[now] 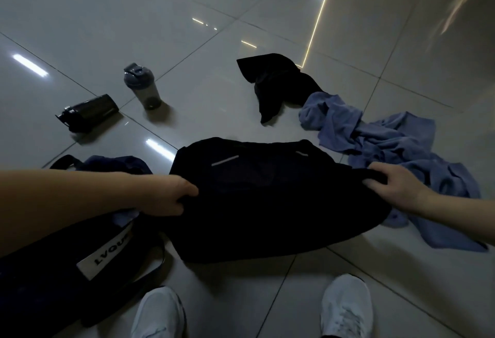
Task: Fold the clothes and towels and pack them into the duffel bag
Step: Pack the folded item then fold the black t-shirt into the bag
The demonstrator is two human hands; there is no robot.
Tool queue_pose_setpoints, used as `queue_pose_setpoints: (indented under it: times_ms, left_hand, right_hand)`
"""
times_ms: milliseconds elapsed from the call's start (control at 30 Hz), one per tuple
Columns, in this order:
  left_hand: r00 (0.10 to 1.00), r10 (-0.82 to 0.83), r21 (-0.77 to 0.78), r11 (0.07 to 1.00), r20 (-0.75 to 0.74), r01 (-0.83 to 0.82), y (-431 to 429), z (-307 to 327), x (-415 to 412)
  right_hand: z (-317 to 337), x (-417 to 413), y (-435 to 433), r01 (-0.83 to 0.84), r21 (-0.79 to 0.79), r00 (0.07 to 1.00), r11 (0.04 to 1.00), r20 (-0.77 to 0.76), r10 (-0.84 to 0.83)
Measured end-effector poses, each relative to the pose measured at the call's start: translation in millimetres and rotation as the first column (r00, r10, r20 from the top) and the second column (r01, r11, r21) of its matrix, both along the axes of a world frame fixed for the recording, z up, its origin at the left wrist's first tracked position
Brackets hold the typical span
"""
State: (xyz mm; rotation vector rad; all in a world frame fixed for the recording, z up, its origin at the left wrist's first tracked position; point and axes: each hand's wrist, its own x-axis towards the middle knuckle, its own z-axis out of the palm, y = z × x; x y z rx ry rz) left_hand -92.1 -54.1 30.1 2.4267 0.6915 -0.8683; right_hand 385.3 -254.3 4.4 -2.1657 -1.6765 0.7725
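Two hands hold one black garment (pixel 267 203) spread flat on the tiled floor (pixel 214 91) at frame centre. The left hand (pixel 171 195) pinches the garment's left edge, thumb on top and fingers curled beneath. The right hand (pixel 393 187) grips the right edge, fingers curled over the fabric. Two reflective strips show on the garment's upper side.

The duffel bag (pixel 53 284) lies at lower left, touching the garment's left edge; its white label reads "LVQU" in part. A blue towel (pixel 396 139) lies crumpled at right, partly under the garment. A second black garment (pixel 276 80) lies bunched at upper centre, touching the towel.

At upper left, a shaker bottle (pixel 143 87) stands upright near a dark bottle (pixel 88 111) lying on its side. Two white shoes (pixel 345 303) sit at the bottom edge.
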Motion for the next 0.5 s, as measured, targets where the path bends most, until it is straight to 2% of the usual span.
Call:
queue_pose_setpoints:
  times_ms: [300, 500]
  left_hand:
    - [0.966, 0.24, 0.174, 0.951, 0.098, -0.254, 102, -71, 31]
    - [0.922, 0.341, 0.206, 0.904, 0.183, -0.375, 155, -111, 51]
  right_hand:
    - [-64, 11, 82, 0.255, -0.016, 0.963, 0.967, -0.081, -0.255]
    - [-99, 21, 136, 0.382, -0.034, 0.922, 0.923, -0.044, -0.384]
